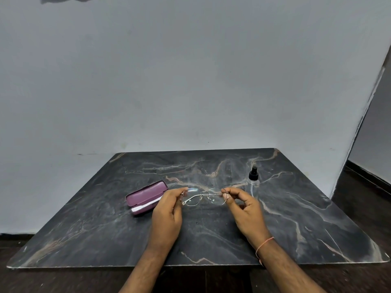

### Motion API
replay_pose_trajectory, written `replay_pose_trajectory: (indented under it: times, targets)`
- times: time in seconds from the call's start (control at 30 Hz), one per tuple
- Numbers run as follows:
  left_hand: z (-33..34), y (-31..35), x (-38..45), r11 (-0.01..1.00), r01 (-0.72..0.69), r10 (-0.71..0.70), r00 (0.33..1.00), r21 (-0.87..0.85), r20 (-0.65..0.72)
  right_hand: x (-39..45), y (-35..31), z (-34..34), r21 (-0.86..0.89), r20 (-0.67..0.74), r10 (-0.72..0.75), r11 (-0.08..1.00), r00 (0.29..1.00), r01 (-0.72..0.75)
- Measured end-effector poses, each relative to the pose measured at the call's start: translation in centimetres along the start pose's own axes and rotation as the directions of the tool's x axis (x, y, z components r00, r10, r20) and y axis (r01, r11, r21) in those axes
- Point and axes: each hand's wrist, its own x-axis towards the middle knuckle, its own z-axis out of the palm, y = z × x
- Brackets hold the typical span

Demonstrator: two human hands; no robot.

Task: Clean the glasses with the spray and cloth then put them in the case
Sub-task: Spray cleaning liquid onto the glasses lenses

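Both the left hand (169, 205) and right hand (240, 200) are pinching the thin metal-framed glasses (204, 197) by their ends, while the clear black-capped spray bottle (253, 180) is standing untouched and the purple hinged case (146, 196) is lying open (white cloth (146, 205) inside), so cleaning is seemingly just starting.

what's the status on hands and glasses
Left hand and right hand pinch glasses by the ends. Case open. Spray bottle untouched. Nothing blocking.

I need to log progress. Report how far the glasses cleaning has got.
Done: the purple case lies open on the marble slab, something white inside. In hand: the left hand and right hand pinch the glasses at either end. Whether the lenses are sprayed or wiped cannot be told. Left: the spray bottle stands untouched, and the glasses are not yet cased.
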Motion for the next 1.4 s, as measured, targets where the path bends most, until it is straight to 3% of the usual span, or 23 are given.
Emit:
replay_pose_trajectory:
  times: [0.17, 0.47, 0.83, 1.4]
  targets:
    - [0.0, 0.0, -0.1, 0.996, -0.040, 0.039, 0.999, 0.083, 0.018, 0.0, 0.2, 0.0, -0.010, -0.016, -0.018, 1.000, 1.000, 0.018]
    - [0.1, -0.3, -0.1, 0.999, -0.020, 0.018, 0.999, 0.047, 0.047, -0.1, 0.3, 0.1, -0.069, -0.051, -0.058, 0.996, 0.997, 0.055]
    - [0.0, 0.2, -0.2, 1.000, -0.012, 0.011, 0.999, 0.027, 0.047, -1.0, -0.8, 0.3, -0.399, -0.123, -0.316, 0.884, 0.941, 0.244]
    - [-0.3, 1.3, -0.3, 0.995, -0.049, 0.038, 0.992, 0.083, 0.123, -1.2, -0.9, 0.6, -0.599, -0.202, -0.383, 0.776, 0.902, 0.195]
